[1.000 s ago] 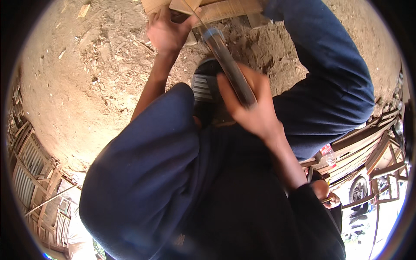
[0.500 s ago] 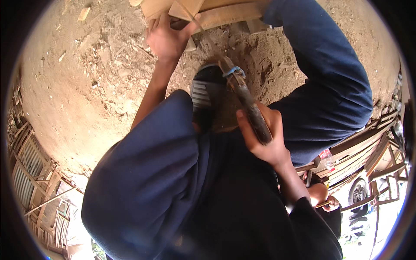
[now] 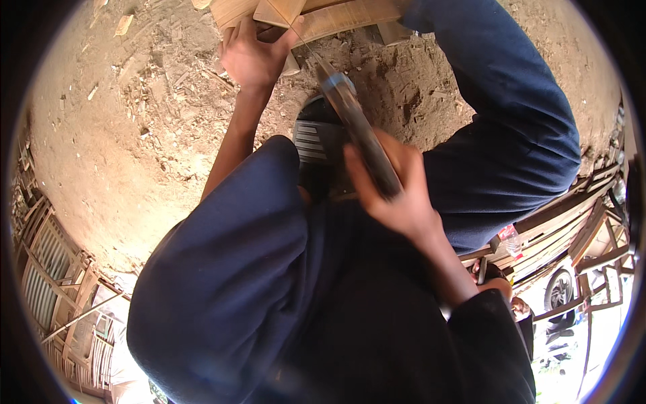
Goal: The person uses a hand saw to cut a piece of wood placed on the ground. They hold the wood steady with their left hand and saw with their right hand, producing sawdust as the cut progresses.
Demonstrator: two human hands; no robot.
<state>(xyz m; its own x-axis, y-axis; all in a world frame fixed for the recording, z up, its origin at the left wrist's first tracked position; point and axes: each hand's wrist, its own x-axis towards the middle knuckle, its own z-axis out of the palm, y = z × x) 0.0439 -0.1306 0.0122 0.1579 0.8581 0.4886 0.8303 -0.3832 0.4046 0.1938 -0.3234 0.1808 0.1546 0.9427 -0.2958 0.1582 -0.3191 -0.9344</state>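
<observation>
My right hand (image 3: 402, 192) is wrapped round the dark, worn handle of a handsaw (image 3: 360, 124), which has a blue band near its front end. The thin blade shows edge-on, running up and left over a small wooden block (image 3: 280, 11) at the top of the view. My left hand (image 3: 254, 59) grips this block near its front edge, thumb stretched to the right close to the blade, fingers bent over the wood. Beneath the block lies a longer wooden board (image 3: 350, 18). The cut itself is too small to make out.
Wood chips litter the dirt floor (image 3: 161, 121). My shoe (image 3: 316, 141) is below the saw, and my raised right knee (image 3: 531, 135) is at the right. Stacked planks (image 3: 545, 219), a plastic bottle (image 3: 510, 241), another person's hand (image 3: 519, 308) and a wheel (image 3: 558, 291) appear lower right.
My right hand has pushed the saw forward, up and to the left. My left hand stays on the block, shifted slightly left in the view.
</observation>
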